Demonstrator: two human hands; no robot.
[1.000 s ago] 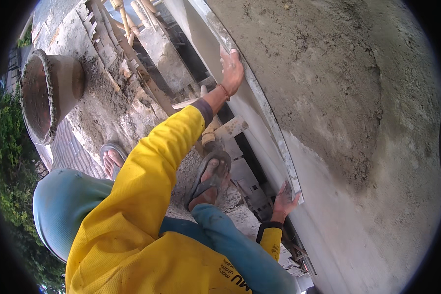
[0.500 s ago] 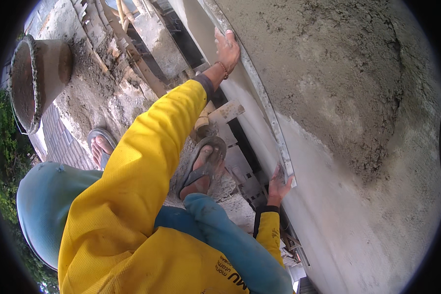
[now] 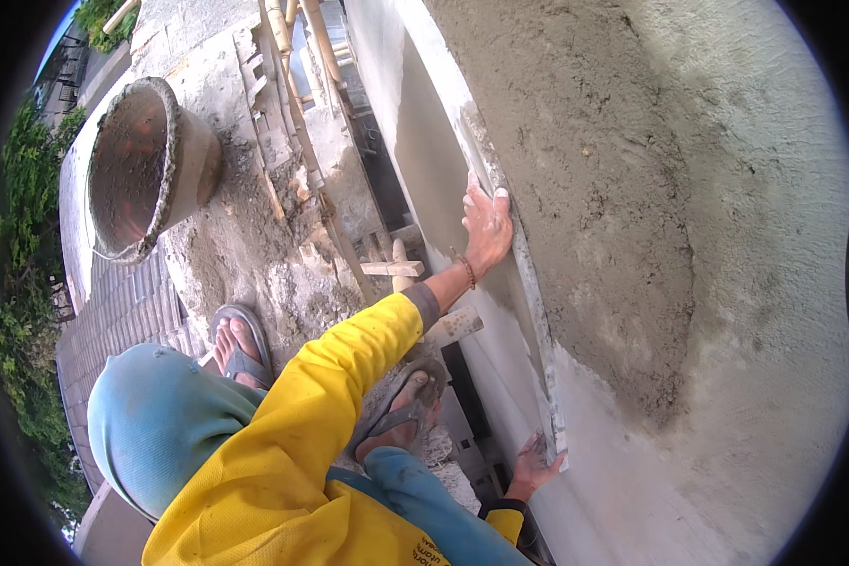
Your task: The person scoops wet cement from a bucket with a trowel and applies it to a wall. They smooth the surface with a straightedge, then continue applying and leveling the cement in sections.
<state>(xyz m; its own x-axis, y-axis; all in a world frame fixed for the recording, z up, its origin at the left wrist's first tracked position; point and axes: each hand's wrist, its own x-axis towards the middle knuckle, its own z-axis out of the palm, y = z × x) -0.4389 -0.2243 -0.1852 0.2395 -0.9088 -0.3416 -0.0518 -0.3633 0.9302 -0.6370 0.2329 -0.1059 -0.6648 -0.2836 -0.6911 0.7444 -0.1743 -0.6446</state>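
Note:
A long, narrow straightedge (image 3: 526,283), smeared with pale plaster, lies lengthwise against the wall at the border of a patch of wet grey mortar (image 3: 594,189). My left hand (image 3: 487,226), with a beaded bracelet at its wrist, grips the strip partway along, thumb over its edge. Lower down, my right hand (image 3: 535,467) holds the strip's near end, the thumb at its tip and part of the fingers behind it. Both arms wear yellow sleeves with dark cuffs. Smoother, paler plaster (image 3: 622,491) covers the wall below the mortar.
A mortar-crusted bucket (image 3: 184,165) stands at upper left on a mortar-strewn surface. My sandaled feet (image 3: 240,349) are below it. Bamboo poles (image 3: 320,42) and boards rise beyond, with a dark gap (image 3: 469,391) alongside the wall. Roof tiles (image 3: 132,325) and greenery lie far left.
The view has shifted, so the bucket, feet and both hands sit lower in the picture. Both hands stay on the straightedge, with the left appearing somewhat closer to the right.

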